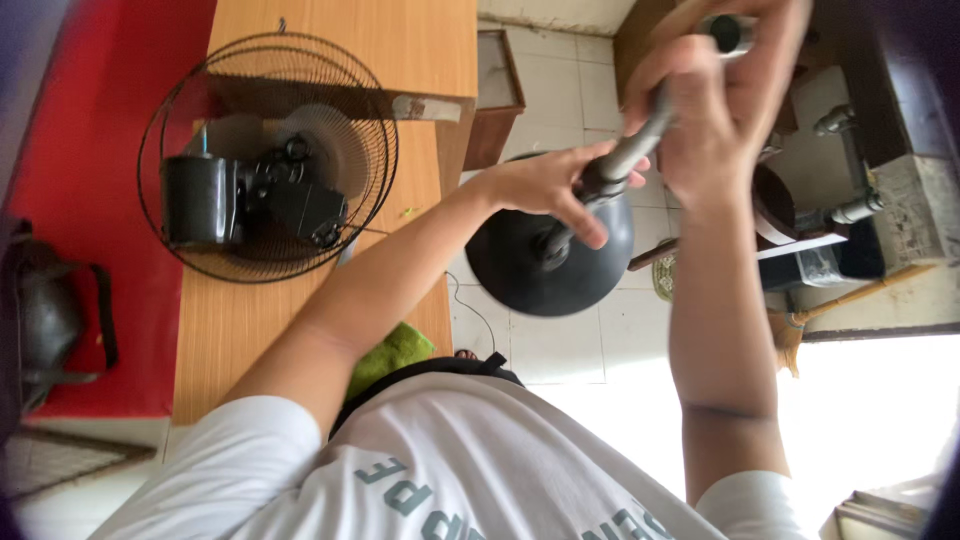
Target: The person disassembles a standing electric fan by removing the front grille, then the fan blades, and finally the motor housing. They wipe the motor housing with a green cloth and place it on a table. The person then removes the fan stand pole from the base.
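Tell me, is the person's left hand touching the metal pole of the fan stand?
Touching. The head view shows the left hand with its fingers wrapped around the pole just above the round black base.

Gripping a grey fan-stand pole point(630, 155) with both hands, left hand point(555, 185) low near the round black base point(530, 270), right hand point(715, 95) higher; wire fan guard with motor point(265, 160) lying on wooden table point(400, 45).

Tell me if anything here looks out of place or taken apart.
Yes. The fan head lies on its back on the wooden table, off its stand. The stand's pole and round base are apart from it, gripped by the left hand and right hand over the tiled floor.
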